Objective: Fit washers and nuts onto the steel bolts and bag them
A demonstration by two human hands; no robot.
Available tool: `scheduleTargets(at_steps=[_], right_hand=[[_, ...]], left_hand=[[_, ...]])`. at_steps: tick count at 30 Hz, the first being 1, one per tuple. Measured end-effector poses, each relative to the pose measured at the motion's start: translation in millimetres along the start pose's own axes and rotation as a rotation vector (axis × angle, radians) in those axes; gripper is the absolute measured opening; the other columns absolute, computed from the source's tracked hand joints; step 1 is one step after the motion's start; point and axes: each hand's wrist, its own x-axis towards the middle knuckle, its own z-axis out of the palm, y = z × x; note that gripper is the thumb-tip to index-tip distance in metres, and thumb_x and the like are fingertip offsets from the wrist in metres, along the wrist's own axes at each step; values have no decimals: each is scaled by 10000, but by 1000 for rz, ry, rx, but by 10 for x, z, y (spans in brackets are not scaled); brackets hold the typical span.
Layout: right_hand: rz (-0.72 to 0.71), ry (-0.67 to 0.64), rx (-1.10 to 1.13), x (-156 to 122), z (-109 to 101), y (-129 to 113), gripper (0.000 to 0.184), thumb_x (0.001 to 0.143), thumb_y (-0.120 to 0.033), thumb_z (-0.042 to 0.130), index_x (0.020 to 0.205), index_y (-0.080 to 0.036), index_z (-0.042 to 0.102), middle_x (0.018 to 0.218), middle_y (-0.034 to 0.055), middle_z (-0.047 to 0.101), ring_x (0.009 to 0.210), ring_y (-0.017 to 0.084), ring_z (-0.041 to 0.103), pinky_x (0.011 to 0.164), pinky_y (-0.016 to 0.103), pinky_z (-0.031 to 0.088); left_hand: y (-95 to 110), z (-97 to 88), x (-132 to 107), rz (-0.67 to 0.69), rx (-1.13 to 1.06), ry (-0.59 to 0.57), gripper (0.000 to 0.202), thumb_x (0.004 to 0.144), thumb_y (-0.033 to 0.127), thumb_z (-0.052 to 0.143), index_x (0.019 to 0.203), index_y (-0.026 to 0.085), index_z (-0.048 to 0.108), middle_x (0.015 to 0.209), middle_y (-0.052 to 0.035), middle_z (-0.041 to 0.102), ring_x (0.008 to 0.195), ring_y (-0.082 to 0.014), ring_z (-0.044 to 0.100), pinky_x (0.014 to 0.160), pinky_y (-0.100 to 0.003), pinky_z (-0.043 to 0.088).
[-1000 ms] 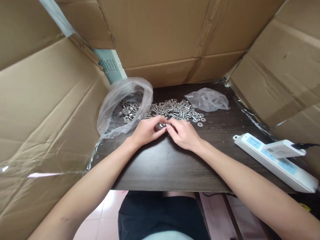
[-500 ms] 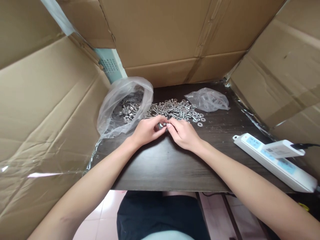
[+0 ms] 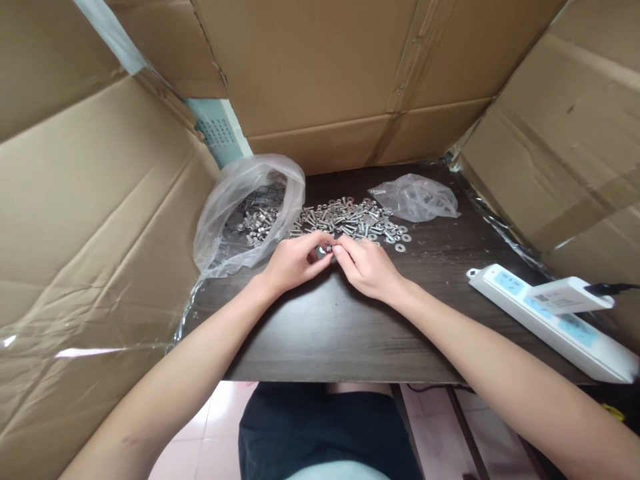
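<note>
My left hand (image 3: 295,261) and my right hand (image 3: 367,267) meet at the middle of a dark wooden table (image 3: 325,327). Both pinch a small metal bolt (image 3: 327,249) between their fingertips, just in front of a loose heap of bolts, nuts and washers (image 3: 353,222). An open clear plastic bag (image 3: 250,210) holding more metal fasteners lies to the left of my left hand. A second, crumpled clear bag (image 3: 417,198) rests behind and to the right of the heap.
Cardboard sheets (image 3: 95,213) wall in the table on the left, back and right. A white power strip (image 3: 550,320) with a plugged-in adapter (image 3: 570,295) lies at the right edge. My dark shorts (image 3: 320,427) show below the table's front edge.
The right fingertips have closed in slightly on the small bolt. Both hands stay in the same spot.
</note>
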Motion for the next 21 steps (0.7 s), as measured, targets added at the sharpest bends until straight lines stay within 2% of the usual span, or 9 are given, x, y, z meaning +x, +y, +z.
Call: scheduleTargets(at_steps=[12, 17, 21], right_hand=[[29, -39, 10, 7, -38, -36, 234, 1033, -275, 407, 979, -185, 616, 800, 45, 694, 708, 204, 604, 720, 309, 358], [19, -46, 17, 7, -32, -28, 252, 1049, -278, 385, 939, -193, 595, 788, 42, 684, 704, 199, 598, 699, 302, 350], [13, -32, 7, 2, -27, -23, 268, 1055, -289, 373, 910, -199, 579, 759, 38, 669, 674, 194, 578, 677, 302, 328]], left_hand=[[-11, 6, -5, -23, -17, -13, 135, 936, 239, 645, 1062, 193, 628, 835, 26, 724, 572, -77, 649, 583, -187, 488], [-4, 4, 1, -48, -21, -16, 138, 929, 245, 643, 1056, 195, 631, 782, 30, 709, 547, -87, 639, 579, -201, 498], [9, -2, 5, -30, -16, -14, 143, 928, 235, 632, 1065, 193, 630, 839, 17, 727, 561, -81, 646, 575, -193, 494]])
